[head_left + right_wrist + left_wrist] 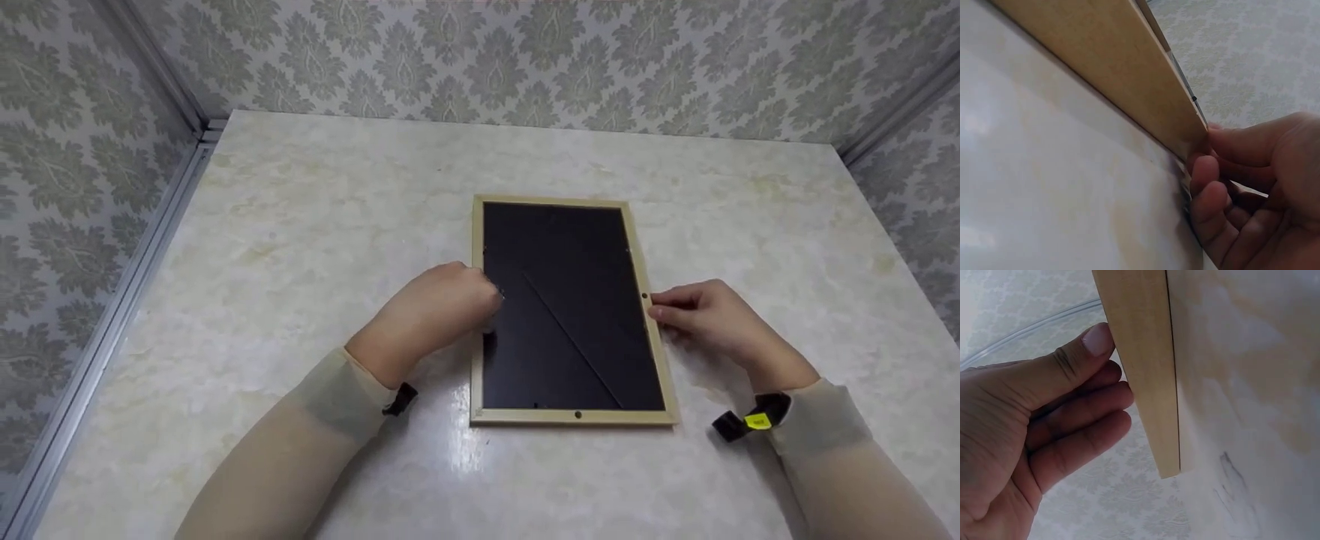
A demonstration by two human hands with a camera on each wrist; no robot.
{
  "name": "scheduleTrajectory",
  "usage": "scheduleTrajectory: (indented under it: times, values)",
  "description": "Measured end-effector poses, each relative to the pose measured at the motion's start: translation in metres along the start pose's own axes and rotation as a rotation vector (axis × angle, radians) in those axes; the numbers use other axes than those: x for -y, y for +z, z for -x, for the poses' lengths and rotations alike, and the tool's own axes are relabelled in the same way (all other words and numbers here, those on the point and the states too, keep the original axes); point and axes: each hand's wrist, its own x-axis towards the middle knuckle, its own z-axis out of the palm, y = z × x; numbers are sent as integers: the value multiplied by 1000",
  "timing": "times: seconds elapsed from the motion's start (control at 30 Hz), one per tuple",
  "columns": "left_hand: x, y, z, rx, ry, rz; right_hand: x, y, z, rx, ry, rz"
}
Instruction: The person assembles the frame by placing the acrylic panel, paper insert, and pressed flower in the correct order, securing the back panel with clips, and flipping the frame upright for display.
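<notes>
A picture frame (574, 417) with a light wooden border lies back side up on the table, its black backing board (555, 240) showing. A thin diagonal line runs across the board. My left hand (439, 311) reaches over the frame's left side with its fingers curled, fingertips at the inner edge of the board. In the left wrist view its thumb (1098, 340) lies right at the wooden border; what the fingertips pinch, if anything, I cannot tell. On the opposite side, my right hand (709, 315) pinches the frame's right edge between thumb and fingers, low near the tabletop.
The pale marbled table (315, 195) stretches around the frame on all sides. Patterned walls (495, 60) enclose its back and sides, with a metal rail (112, 315) along the left. Both wrists wear black straps; the right strap (772, 412) carries a yellow label.
</notes>
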Motion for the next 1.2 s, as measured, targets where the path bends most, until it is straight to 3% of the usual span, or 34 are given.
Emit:
scheduleTrajectory:
  times: [0.53,0.63,0.77,0.93,1.1,1.2]
  values:
    - [-17,-11,-26,129,-63,-66,-2,1,2,-21,-16,0]
    - [-20,-11,-29,114,-60,-100,3,2,3,-83,-91,106]
    - [-20,-12,-28,102,-65,-124,8,3,5,-168,-282,329]
    - [-12,-7,-16,92,-122,1,4,5,7,-180,-486,468]
    - [-1,-1,4,21,-149,211,2,4,5,-198,-603,526]
    - [2,-4,13,52,-162,345,1,1,4,-213,-649,544]
